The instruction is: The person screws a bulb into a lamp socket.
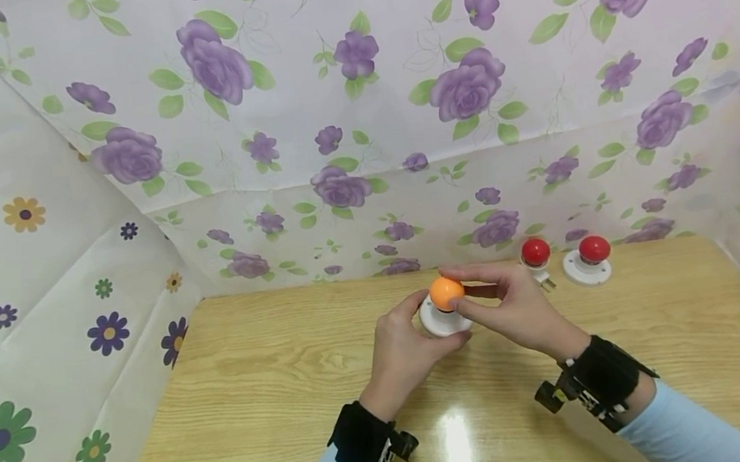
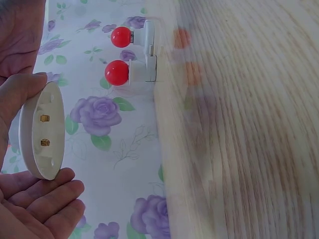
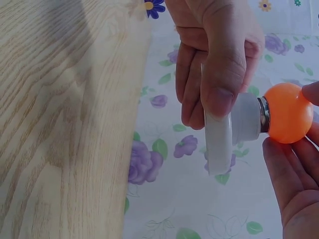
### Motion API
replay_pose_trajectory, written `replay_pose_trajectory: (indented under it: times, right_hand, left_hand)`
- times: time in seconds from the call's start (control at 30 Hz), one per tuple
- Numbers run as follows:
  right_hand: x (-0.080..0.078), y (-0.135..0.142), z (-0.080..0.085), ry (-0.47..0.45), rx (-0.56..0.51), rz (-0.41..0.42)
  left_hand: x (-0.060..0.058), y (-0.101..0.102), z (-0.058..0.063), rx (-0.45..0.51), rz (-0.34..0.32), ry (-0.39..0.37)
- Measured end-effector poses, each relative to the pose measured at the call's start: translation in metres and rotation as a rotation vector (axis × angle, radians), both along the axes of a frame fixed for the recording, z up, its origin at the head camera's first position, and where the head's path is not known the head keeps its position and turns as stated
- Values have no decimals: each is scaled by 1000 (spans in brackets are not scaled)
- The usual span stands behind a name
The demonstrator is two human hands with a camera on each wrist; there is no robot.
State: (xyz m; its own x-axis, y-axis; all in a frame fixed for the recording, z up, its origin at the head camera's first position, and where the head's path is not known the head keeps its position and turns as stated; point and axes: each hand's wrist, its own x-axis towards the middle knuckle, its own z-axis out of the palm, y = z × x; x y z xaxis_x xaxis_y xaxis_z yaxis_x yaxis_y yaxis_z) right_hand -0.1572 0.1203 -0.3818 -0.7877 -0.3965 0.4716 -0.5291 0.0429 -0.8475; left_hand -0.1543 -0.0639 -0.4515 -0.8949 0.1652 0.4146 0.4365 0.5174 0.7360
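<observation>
An orange light bulb sits in a round white lamp socket, held above the table. My left hand grips the socket's base by its rim. With thumb and fingers, my right hand holds the bulb's globe. A thin metal band of the bulb shows between globe and socket in the right wrist view. The left wrist view shows the underside of the socket base, hollow, with two brass-coloured contacts.
To the right at the table's back edge stand a red bulb in a white holder with plug prongs and another red bulb in a round white socket. Flowered cloth hangs behind the wooden table.
</observation>
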Motion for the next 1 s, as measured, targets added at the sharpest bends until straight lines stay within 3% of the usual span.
replay_pose_trajectory:
  times: [0.47,0.73,0.87,1.0]
  right_hand:
    - [3,-2,0,-27,-22,-112]
    - [4,-4,-2,23,-33,-160]
    - [-1,1,-8,6,-27,-137]
    - [-10,7,-16,-22,-4,-61]
  left_hand:
    - [1,1,3,-3,5,-16]
    - [0,2,2,2,0,-6]
    - [1,2,1,5,-2,-7]
    - [2,1,1,3,3,-10]
